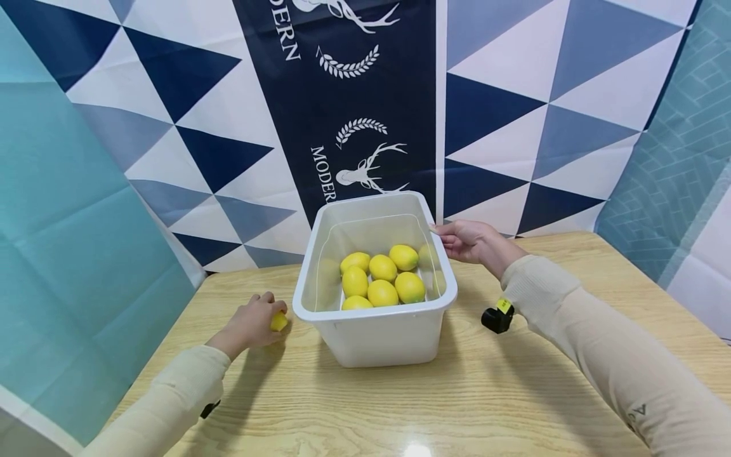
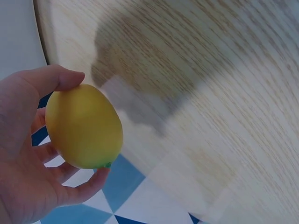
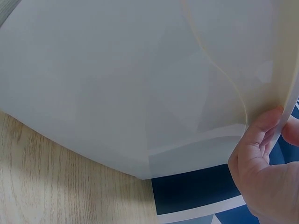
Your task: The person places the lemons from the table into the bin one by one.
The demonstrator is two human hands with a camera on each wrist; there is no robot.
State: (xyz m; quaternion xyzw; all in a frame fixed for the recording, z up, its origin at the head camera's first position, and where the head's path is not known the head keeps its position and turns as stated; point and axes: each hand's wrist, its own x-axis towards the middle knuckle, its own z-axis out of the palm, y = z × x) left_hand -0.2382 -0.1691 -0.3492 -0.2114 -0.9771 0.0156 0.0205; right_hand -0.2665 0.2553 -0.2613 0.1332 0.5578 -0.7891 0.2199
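My left hand (image 1: pixel 259 320) holds a yellow lemon (image 2: pixel 85 127) with a greenish tip, its thumb and fingers curled round the fruit. In the head view most of that lemon is hidden behind the hand, left of a white plastic bin (image 1: pixel 377 336). Several more lemons (image 1: pixel 383 292) lie on the bin's floor. At the bin's right side, my right hand (image 1: pixel 471 242) grips the rim; the right wrist view shows the thumb and fingers (image 3: pixel 261 133) pinching the rim from both sides.
The bin stands on a light wood-grain table (image 1: pixel 365 406). Behind it hangs a patterned cloth (image 1: pixel 365 101) with triangles and deer prints. Teal sheets (image 1: pixel 74 241) hang at both sides. A black wrist device (image 1: pixel 498 318) with a yellow tag sits under the right cuff.
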